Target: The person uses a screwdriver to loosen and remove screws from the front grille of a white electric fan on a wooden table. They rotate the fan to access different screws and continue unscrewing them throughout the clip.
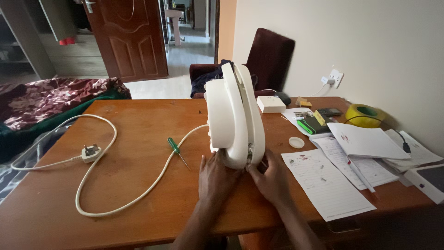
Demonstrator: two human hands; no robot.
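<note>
Both hands grip the white iron's base at lower centre of the frame: left hand [215, 173] and right hand [270, 178] curl closed around the iron [233, 115], standing upright on my table [138, 194]. Left of it lie a green screwdriver [175, 149] and plug [90, 152].

Soft, even daylight enters from the open doorway [194, 28]; shadows are faint, focus is sharp, and the edges bow from wide-angle distortion.

A home: a wooden desk [138, 153] strewn with papers [333, 180] stands beside a bed [51, 99], with a padded chair [268, 58] and a panelled door [129, 37] behind.
</note>
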